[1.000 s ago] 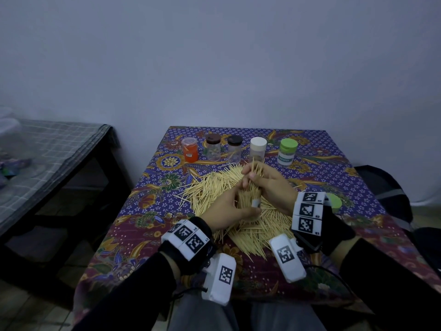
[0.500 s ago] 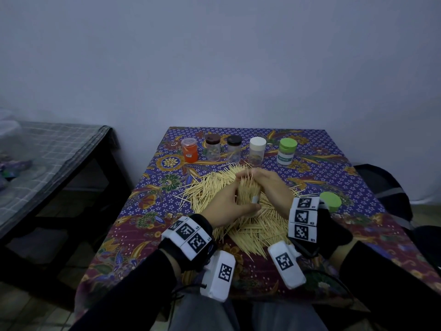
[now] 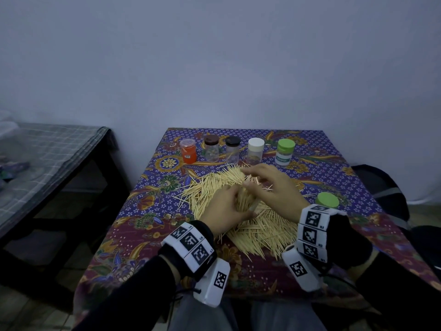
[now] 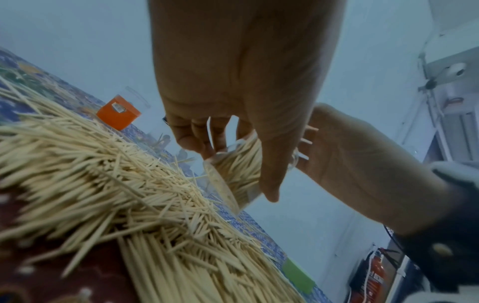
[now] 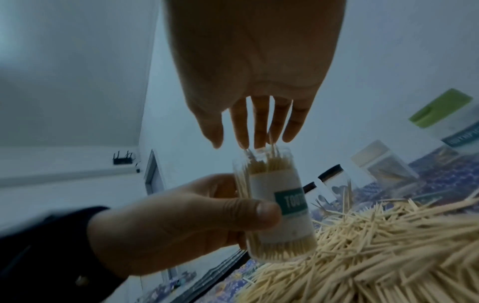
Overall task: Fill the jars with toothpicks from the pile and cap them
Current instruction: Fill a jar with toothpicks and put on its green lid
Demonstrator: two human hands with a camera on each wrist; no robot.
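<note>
A clear labelled jar (image 5: 278,205), packed with toothpicks, is tilted over the toothpick pile (image 3: 257,232) in the middle of the table. My left hand (image 3: 238,204) grips the jar around its body, thumb across the label. Just above it is my right hand (image 5: 254,141), fingers straight, their tips touching the toothpick ends that stick out of the jar's open mouth. The left wrist view shows the jar (image 4: 233,176) between both hands. A loose green lid (image 3: 327,199) lies on the cloth to the right of my right hand (image 3: 248,177).
Along the back of the table stand an orange jar (image 3: 188,152), a brown-capped jar (image 3: 211,149), a black-capped jar (image 3: 232,149), a white-capped jar (image 3: 255,150) and a green-capped jar (image 3: 285,152). A dark side table (image 3: 59,149) stands to the left.
My right hand, which held a bundle of toothpicks above the jar, has come down and flattened over the jar's mouth. The bundle now sits lower in the jar. My left hand keeps its grip.
</note>
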